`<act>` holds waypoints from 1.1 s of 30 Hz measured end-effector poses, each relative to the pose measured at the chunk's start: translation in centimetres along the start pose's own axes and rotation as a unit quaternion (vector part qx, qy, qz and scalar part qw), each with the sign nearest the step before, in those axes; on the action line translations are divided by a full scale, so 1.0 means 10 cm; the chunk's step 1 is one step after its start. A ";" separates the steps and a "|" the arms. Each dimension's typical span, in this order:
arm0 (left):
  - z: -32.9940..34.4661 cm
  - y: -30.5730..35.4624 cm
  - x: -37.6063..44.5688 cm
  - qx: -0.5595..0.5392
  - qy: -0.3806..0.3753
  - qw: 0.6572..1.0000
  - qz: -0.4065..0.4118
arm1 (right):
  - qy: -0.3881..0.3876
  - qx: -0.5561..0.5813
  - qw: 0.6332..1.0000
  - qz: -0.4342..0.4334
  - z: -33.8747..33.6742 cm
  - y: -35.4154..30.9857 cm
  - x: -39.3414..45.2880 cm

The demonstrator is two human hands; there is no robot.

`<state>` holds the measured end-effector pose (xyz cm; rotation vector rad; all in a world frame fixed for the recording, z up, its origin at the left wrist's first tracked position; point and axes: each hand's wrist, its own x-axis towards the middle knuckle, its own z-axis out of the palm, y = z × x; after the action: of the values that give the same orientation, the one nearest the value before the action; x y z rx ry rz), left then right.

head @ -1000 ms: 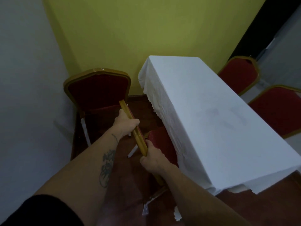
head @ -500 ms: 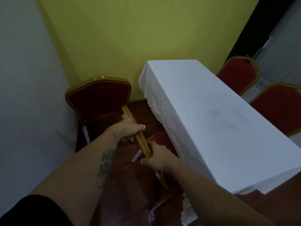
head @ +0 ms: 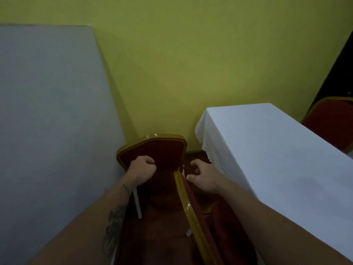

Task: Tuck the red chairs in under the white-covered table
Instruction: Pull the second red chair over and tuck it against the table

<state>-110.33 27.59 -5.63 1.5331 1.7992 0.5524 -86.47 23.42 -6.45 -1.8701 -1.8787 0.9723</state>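
The near red chair's gold top rail (head: 188, 205) runs from the centre down to the bottom edge, close beside the white-covered table (head: 271, 153). Its red seat side is under the cloth's hanging edge. A second red chair (head: 164, 150) with a gold frame stands farther off by the yellow wall, left of the table's end. My left hand (head: 142, 170) is a closed fist in front of that chair's backrest, with nothing visible in it. My right hand (head: 203, 178) hovers just right of the near rail's top end, fingers loosely curled and apart, holding nothing.
A grey wall (head: 53, 121) closes in on the left and a yellow wall (head: 191, 64) stands ahead. Another red chair (head: 332, 123) shows at the table's far right side. A white chair leg (head: 137, 203) stands below my left wrist. The floor is dark brown.
Both hands have let go of the near chair's gold rail and moved forward toward the far chair. The view has tilted up and shifted nearer the wall.
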 end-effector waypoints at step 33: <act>-0.49 -0.44 2.83 0.246 -0.165 0.938 0.180 | -0.013 -0.301 0.952 0.054 0.38 -0.84 2.94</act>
<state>-118.46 54.76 -12.14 2.1717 1.4636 -0.0141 -98.07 51.63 -10.66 -2.3116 -2.2901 0.4721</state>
